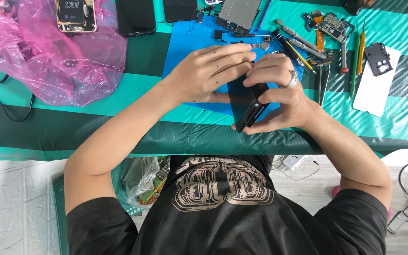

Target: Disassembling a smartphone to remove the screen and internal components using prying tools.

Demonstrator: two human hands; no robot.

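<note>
Nearest to me, just beyond the near table edge [119, 141], I hold a dark phone [250, 106] on its edge between both hands; its long axis runs from near-left to far-right, tilted, with the near end low by my right palm and the far end up under my fingertips; my right hand [284, 97] is curled around it from the right, thumb along the near side and fingers wrapped over the top, a ring showing on 1 finger; so that hand is closed on the phone and carries most of it. My left hand [208, 71] comes in from the left, fingers stretched out flat and close together, the tips pressed on the phone's far upper edge; whether the thumb grips underneath I cannot tell; it touches rather than clasps. Both hands meet over the blue mat [185, 47], the phone lifted just clear of it or resting on it, I cannot say which. Farther right lie screwdrivers and tweezers [308, 47], a yellow pry tool [361, 47], a white back cover [374, 89] with a small black frame [378, 59] on it; farther left a pink plastic bag [57, 56]; at the far edge a circuit board [334, 23], an opened phone [75, 15] and a metal frame [239, 12].
</note>
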